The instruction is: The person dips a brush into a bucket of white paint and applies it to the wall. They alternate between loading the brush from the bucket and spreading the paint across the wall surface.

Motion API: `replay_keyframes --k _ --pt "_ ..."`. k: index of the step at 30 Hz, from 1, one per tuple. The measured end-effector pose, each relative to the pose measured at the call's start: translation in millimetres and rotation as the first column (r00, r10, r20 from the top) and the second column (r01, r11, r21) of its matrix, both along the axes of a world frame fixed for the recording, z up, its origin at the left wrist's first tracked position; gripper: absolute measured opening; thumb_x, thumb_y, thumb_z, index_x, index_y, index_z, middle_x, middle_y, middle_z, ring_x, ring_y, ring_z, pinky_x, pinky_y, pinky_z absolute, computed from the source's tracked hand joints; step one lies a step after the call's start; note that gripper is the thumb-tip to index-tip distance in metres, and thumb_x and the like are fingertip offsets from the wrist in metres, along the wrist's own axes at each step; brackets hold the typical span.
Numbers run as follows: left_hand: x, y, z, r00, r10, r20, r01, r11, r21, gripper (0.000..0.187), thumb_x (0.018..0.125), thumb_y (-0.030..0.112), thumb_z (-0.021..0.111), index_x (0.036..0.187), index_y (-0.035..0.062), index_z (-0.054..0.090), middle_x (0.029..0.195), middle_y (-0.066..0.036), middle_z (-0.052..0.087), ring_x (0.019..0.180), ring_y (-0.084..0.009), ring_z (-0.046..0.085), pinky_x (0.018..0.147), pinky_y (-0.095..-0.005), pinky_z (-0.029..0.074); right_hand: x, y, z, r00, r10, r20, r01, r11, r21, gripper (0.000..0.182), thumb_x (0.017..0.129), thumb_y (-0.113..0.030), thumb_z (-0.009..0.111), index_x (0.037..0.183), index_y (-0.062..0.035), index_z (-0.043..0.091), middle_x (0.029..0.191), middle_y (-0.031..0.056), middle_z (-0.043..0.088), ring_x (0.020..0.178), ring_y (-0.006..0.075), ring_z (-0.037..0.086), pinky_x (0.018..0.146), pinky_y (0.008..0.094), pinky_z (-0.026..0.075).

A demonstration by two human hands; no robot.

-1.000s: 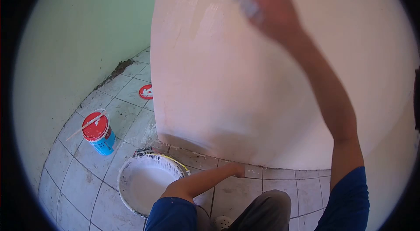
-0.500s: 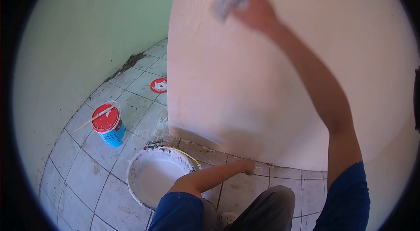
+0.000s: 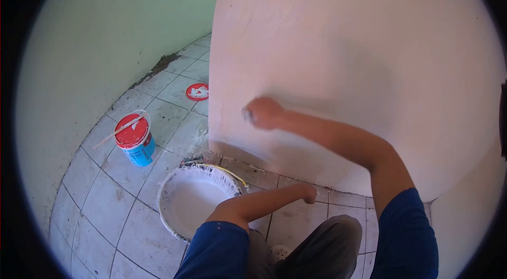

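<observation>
My right hand (image 3: 265, 113) is closed round a greyish-white cloth (image 3: 247, 114), mostly hidden by the fingers, against the pale pink wall (image 3: 317, 68). Lower down, my left hand (image 3: 309, 193) hangs near the foot of that wall, over the tiles, with its fingers curled in; whether it holds anything is hidden. To the left of my left forearm stands a round white bucket (image 3: 162, 210) of whitish liquid, its rim smeared and a yellow handle lying along its far side.
A blue tub with a red lid (image 3: 131, 130) stands on the tiled floor at the left, a stick (image 3: 117, 132) across it. Behind it lies a loose red lid (image 3: 198, 91). A green wall (image 3: 121, 31) rises at the left. My bent knee (image 3: 343, 231) is below.
My right hand has come down the wall from near the top to about mid-height, with the cloth in it. The view has shifted slightly; my left hand stays low.
</observation>
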State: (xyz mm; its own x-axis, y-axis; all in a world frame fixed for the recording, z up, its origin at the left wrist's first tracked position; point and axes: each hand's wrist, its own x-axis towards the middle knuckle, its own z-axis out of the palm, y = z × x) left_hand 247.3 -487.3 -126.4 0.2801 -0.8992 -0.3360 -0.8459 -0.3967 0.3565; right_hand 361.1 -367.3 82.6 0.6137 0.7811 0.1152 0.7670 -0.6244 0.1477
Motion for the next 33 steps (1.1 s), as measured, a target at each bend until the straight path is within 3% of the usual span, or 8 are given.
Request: replay_keyframes --k 3,6,8,10,18,24,32,33 --pt "2 1 2 0.999 0.036 -0.024 -0.036 0.999 -0.012 0.038 0.073 0.026 0.049 0.093 -0.0032 0.064 0.101 -0.02 0.061 0.094 -0.0341 0.059 0.082 -0.0418 0.045 25 7 102 0.973 -0.204 0.11 0.173 0.955 0.242 0.03 0.066 -0.027 0.062 0.08 -0.0011 0.06 0.091 0.0222 0.06 0.089 0.0357 0.057 0.08 0.0445 0.046" --pt "5 1 7 0.999 0.032 -0.019 -0.032 0.999 -0.003 0.038 0.073 0.026 0.049 0.094 -0.0022 0.064 0.101 -0.02 0.061 0.094 -0.034 0.059 0.082 -0.042 0.046 34 14 234 0.825 -0.092 0.557 -0.169 0.902 0.398 0.019 0.07 -0.022 0.064 0.079 -0.0056 0.062 0.078 0.0155 0.063 0.077 0.0333 0.059 0.073 0.041 0.048" --pt "5 0 9 0.999 0.035 -0.017 -0.035 0.999 0.0 0.038 0.073 0.026 0.049 0.095 -0.0016 0.064 0.102 -0.019 0.061 0.094 -0.0338 0.059 0.082 -0.0421 0.046 -35 29 288 0.863 -0.253 0.437 -0.064 0.803 0.593 0.022 0.079 -0.016 0.061 0.095 -0.0005 0.061 0.097 0.0141 0.06 0.098 0.0247 0.054 0.087 0.0385 0.041" --pt "2 -4 10 0.998 0.051 -0.025 -0.051 0.999 0.002 0.038 0.073 0.025 0.049 0.096 -0.001 0.064 0.101 -0.019 0.062 0.094 -0.0333 0.059 0.082 -0.0421 0.046 -46 37 299 0.611 -0.225 0.759 -0.136 0.914 0.381 0.02 0.08 -0.013 0.061 0.096 -0.0009 0.061 0.097 0.013 0.061 0.099 0.024 0.053 0.087 0.0364 0.041" --pt "-22 12 35 0.999 0.037 -0.009 -0.036 0.999 0.031 0.033 0.07 0.018 0.051 0.094 0.0004 0.065 0.098 -0.02 0.062 0.094 -0.0323 0.059 0.082 -0.0414 0.045 10 49 -27 0.883 0.237 0.405 -0.193 0.97 -0.147 0.012 0.075 -0.012 0.051 0.077 -0.0025 0.058 0.076 0.0162 0.06 0.069 0.0305 0.063 0.055 0.0413 0.051" --pt "-38 16 8 0.996 0.091 0.019 -0.092 0.994 0.056 0.032 0.073 0.018 0.053 0.1 0.0046 0.065 0.107 -0.017 0.06 0.1 -0.0283 0.057 0.085 -0.0419 0.044 -10 -4 -193 0.98 -0.011 -0.197 0.041 0.988 0.146 0.011 0.07 -0.012 0.053 0.077 -0.0078 0.06 0.074 0.0127 0.061 0.07 0.0321 0.06 0.064 0.044 0.047" --pt "-28 17 -2 1.0 0.008 0.0 -0.008 0.993 0.116 0.029 0.07 0.018 0.055 0.093 0.0043 0.066 0.098 -0.015 0.063 0.092 -0.0281 0.061 0.075 -0.0409 0.048 31 -125 150 0.848 -0.23 0.477 -0.054 0.858 0.51 0.015 0.079 -0.018 0.064 0.088 -0.0059 0.065 0.088 0.0105 0.065 0.081 0.0239 0.063 0.075 0.0349 0.048" --pt "-25 14 -3 1.0 0.024 -0.011 -0.022 0.992 0.124 0.03 0.07 0.019 0.055 0.093 0.0048 0.066 0.099 -0.015 0.063 0.092 -0.0283 0.061 0.075 -0.0411 0.048 -25 -98 176 0.574 -0.274 0.771 -0.288 0.815 0.504 0.019 0.079 -0.007 0.061 0.097 -0.0007 0.061 0.093 0.0119 0.062 0.091 0.0223 0.057 0.08 0.0333 0.045"
